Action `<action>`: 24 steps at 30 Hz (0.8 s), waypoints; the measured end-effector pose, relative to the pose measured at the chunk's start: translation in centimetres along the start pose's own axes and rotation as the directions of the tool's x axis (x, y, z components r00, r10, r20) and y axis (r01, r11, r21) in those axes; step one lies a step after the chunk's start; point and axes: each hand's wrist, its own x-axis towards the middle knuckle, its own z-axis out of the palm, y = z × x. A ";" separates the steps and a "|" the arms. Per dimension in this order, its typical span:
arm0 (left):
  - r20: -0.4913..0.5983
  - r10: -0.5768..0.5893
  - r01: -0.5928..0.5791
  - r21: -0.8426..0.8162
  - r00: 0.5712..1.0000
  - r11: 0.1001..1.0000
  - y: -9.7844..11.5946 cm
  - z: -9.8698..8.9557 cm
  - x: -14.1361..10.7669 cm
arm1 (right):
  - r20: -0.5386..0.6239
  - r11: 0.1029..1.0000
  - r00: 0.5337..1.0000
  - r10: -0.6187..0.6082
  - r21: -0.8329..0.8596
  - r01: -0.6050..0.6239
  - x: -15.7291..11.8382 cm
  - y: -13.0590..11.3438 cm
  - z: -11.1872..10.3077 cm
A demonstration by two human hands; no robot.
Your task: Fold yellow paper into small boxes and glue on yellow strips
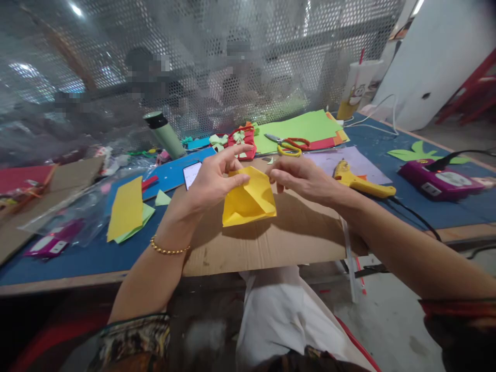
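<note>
A folded piece of yellow paper (250, 199) with creases across it is held up over a brown cardboard sheet (232, 256). My left hand (213, 178) pinches its upper left edge between thumb and fingers. At the upper right corner of the paper, my right hand (296, 178) has its fingertips closed together, touching or very near the edge; the curled fingers hide exactly what they grip. Beyond the hands lie scissors (289, 144) with red and yellow handles. To the right of my right hand rests a yellow glue gun (362, 181).
Green paper sheets (298, 129) and red paper pieces (244, 142) lie at the back. A green bottle (165, 134), a phone (191, 174) and yellow paper strips (126, 209) are on the left. A purple power strip (437, 178) and a drink cup (356, 90) stand on the right.
</note>
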 end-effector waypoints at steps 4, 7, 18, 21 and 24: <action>0.019 -0.014 0.015 -0.004 1.000 1.000 0.3 0.3 -0.3 | 0.010 0.999 1.000 -0.007 -0.048 0.008 0.1 -0.3 0.9; 0.038 -0.022 0.021 0.025 0.999 0.999 0.5 0.4 -0.5 | 0.039 1.000 0.999 -0.002 0.011 0.002 -0.2 -0.9 1.2; 0.042 0.036 -0.042 0.172 0.998 0.984 0.9 0.4 -0.6 | 0.060 0.998 0.996 -0.061 0.019 0.060 -0.4 -1.6 1.7; 0.037 0.042 -0.048 0.167 0.998 0.985 0.9 0.5 -0.7 | 0.044 0.999 0.998 -0.036 0.042 0.034 -0.5 -1.6 1.8; 0.010 0.082 -0.082 0.064 0.997 0.995 0.6 0.2 -0.4 | 0.061 0.995 0.998 0.011 0.099 -0.016 -0.6 -1.4 1.6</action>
